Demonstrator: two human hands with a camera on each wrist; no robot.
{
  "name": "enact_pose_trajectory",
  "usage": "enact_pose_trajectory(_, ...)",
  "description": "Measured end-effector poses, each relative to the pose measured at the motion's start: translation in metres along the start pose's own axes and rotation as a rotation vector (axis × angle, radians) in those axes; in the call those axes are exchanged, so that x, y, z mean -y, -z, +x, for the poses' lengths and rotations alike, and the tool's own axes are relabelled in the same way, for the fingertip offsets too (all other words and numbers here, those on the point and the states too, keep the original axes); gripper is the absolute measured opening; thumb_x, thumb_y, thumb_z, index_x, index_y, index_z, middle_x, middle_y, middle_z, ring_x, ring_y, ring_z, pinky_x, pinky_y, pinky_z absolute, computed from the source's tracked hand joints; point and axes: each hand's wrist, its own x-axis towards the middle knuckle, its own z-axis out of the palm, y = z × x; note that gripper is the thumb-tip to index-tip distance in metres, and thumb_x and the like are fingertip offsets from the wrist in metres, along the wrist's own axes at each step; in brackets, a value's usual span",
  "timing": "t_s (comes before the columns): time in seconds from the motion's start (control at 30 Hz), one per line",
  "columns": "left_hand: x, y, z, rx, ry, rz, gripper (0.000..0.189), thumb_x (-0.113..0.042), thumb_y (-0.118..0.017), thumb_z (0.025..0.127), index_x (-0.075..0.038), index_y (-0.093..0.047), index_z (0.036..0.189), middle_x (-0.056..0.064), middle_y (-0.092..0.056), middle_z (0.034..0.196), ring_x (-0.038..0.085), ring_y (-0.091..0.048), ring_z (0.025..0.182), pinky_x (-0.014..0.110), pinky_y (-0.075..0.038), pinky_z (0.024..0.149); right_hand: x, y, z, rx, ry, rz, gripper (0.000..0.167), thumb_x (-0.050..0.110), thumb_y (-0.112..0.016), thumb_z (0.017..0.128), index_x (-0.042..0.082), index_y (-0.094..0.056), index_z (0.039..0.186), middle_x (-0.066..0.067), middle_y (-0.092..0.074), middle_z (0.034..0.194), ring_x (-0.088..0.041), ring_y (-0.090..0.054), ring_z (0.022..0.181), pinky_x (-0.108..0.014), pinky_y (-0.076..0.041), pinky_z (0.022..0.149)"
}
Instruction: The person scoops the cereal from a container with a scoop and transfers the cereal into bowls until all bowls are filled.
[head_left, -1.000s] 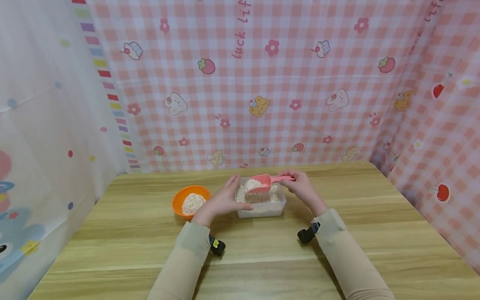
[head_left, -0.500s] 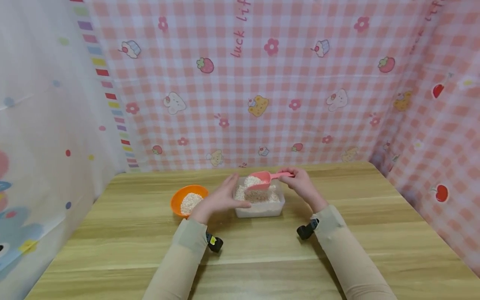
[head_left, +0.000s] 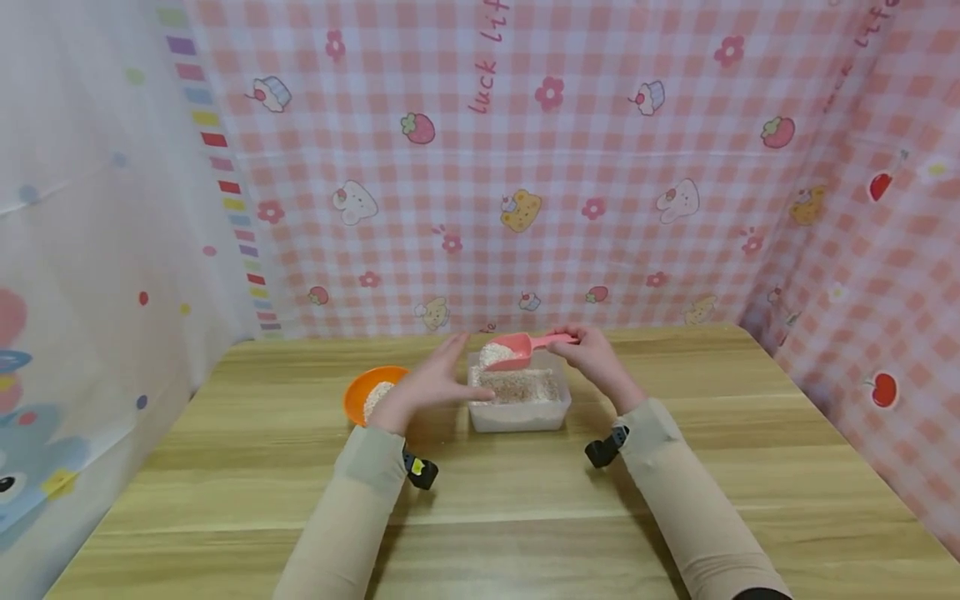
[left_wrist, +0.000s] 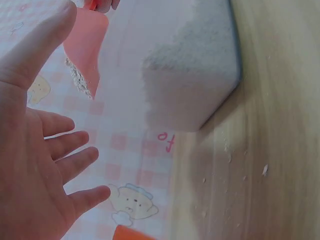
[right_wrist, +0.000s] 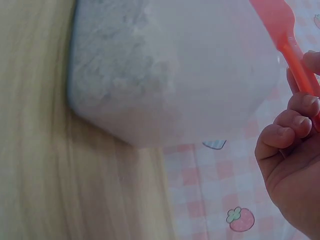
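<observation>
My right hand (head_left: 592,357) grips the handle of a pink scoop (head_left: 516,350), its fingers curled round it in the right wrist view. Pale flakes like oats (head_left: 495,355) fill the scoop's front, held above a translucent plastic box (head_left: 519,417). More flakes lie inside the box, with a hollow in the middle. My left hand (head_left: 427,385) is spread at the box's left side, fingers straight and holding nothing; the left wrist view shows its thumb apart from the other fingers. Behind this hand stands an orange bowl (head_left: 360,398) with a heap of flakes, partly hidden by the hand.
The box and bowl stand on a wood-grain table (head_left: 480,517) towards its back edge. A pink checked cloth (head_left: 465,167) hangs behind, with more cloth at both sides. A few stray flakes (left_wrist: 265,170) dot the table near the box.
The loaded scoop has risen from the flakes and moved slightly left, clear of them. My left hand has drawn back left from the box's rim and now covers more of the bowl.
</observation>
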Motion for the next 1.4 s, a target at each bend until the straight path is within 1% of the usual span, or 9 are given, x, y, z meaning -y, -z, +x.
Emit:
enact_pose_trajectory(0.17, 0.006, 0.01, -0.002, -0.02, -0.008, 0.009, 0.114, -0.049, -0.079, 0.076, -0.008, -0.009, 0.156, 0.012, -0.006, 0.161, 0.034, -0.013, 0.145, 0.053, -0.02, 0.113, 0.006, -0.006, 0.006, 0.013, 0.027, 0.01, 0.027, 0.014, -0.064, 0.089, -0.004, -0.066, 0.109, -0.001, -0.054, 0.074, -0.011, -0.04, 0.061, -0.024, -0.039, 0.057)
enact_pose_trajectory(0.3, 0.011, 0.018, -0.007, -0.041, 0.008, 0.037, 0.112, -0.048, -0.079, 0.076, -0.013, -0.009, 0.157, 0.008, -0.007, 0.161, 0.033, -0.014, 0.145, 0.055, -0.022, 0.112, 0.01, -0.013, 0.01, 0.017, 0.056, 0.027, 0.026, 0.012, -0.065, 0.087, -0.004, -0.067, 0.108, -0.002, -0.054, 0.073, -0.01, -0.04, 0.06, -0.023, -0.039, 0.056)
enact_pose_trajectory(0.43, 0.013, 0.025, -0.014, -0.04, 0.037, 0.032, 0.111, -0.047, -0.079, 0.077, -0.019, -0.008, 0.158, 0.008, -0.008, 0.162, 0.032, -0.016, 0.145, 0.057, -0.024, 0.11, 0.012, -0.02, 0.014, 0.021, 0.085, 0.033, 0.023, 0.011, -0.064, 0.086, -0.002, -0.069, 0.105, -0.005, -0.055, 0.071, -0.011, -0.039, 0.057, -0.022, -0.036, 0.053)
enact_pose_trajectory(0.53, 0.014, 0.028, -0.019, -0.049, 0.052, 0.024, 0.111, -0.048, -0.079, 0.076, -0.02, -0.009, 0.157, 0.007, -0.009, 0.162, 0.031, -0.016, 0.145, 0.056, -0.024, 0.111, 0.015, -0.025, 0.015, 0.03, 0.098, 0.038, 0.022, 0.011, -0.063, 0.086, -0.001, -0.069, 0.104, -0.002, -0.054, 0.069, -0.011, -0.038, 0.057, -0.022, -0.035, 0.052)
enact_pose_trajectory(0.7, 0.018, 0.033, -0.026, -0.052, 0.056, 0.021, 0.11, -0.053, -0.077, 0.077, -0.02, -0.009, 0.157, 0.006, -0.011, 0.161, 0.029, -0.016, 0.145, 0.053, -0.023, 0.113, 0.018, -0.034, 0.017, 0.05, 0.119, 0.058, 0.021, 0.011, -0.062, 0.086, -0.001, -0.069, 0.102, 0.003, -0.048, 0.063, -0.011, -0.035, 0.053, -0.023, -0.033, 0.05)
enact_pose_trajectory(0.83, 0.024, 0.037, -0.03, -0.066, 0.048, 0.03, 0.109, -0.054, -0.076, 0.077, -0.019, -0.011, 0.157, 0.009, -0.013, 0.161, 0.031, -0.018, 0.144, 0.053, -0.024, 0.112, 0.021, -0.041, 0.019, 0.059, 0.127, 0.06, 0.021, 0.01, -0.061, 0.085, 0.001, -0.071, 0.101, 0.001, -0.047, 0.063, -0.012, -0.034, 0.052, -0.023, -0.032, 0.049)
enact_pose_trajectory(0.93, 0.03, 0.039, -0.033, -0.078, 0.048, 0.041, 0.108, -0.052, -0.077, 0.078, -0.015, -0.013, 0.157, 0.01, -0.014, 0.161, 0.032, -0.019, 0.144, 0.054, -0.023, 0.112, 0.022, -0.047, 0.02, 0.065, 0.129, 0.063, 0.02, 0.01, -0.06, 0.085, 0.003, -0.071, 0.1, -0.001, -0.048, 0.064, -0.012, -0.034, 0.052, -0.023, -0.032, 0.05)
enact_pose_trajectory(1.13, 0.041, 0.043, -0.041, -0.089, 0.078, 0.065, 0.107, -0.052, -0.076, 0.078, -0.012, -0.015, 0.156, 0.01, -0.014, 0.161, 0.031, -0.017, 0.145, 0.053, -0.022, 0.113, 0.025, -0.057, 0.023, 0.09, 0.133, 0.106, 0.018, 0.008, -0.061, 0.086, 0.002, -0.07, 0.1, -0.001, -0.049, 0.063, -0.012, -0.035, 0.053, -0.023, -0.033, 0.05)
enact_pose_trajectory(1.4, 0.051, 0.048, -0.051, -0.1, 0.118, 0.041, 0.11, -0.058, -0.076, 0.075, -0.014, -0.016, 0.157, 0.011, -0.014, 0.16, 0.034, -0.019, 0.144, 0.056, -0.024, 0.111, 0.028, -0.071, 0.025, 0.091, 0.119, 0.105, 0.019, 0.009, -0.062, 0.086, 0.002, -0.071, 0.1, -0.005, -0.053, 0.068, -0.012, -0.036, 0.053, -0.024, -0.033, 0.05)
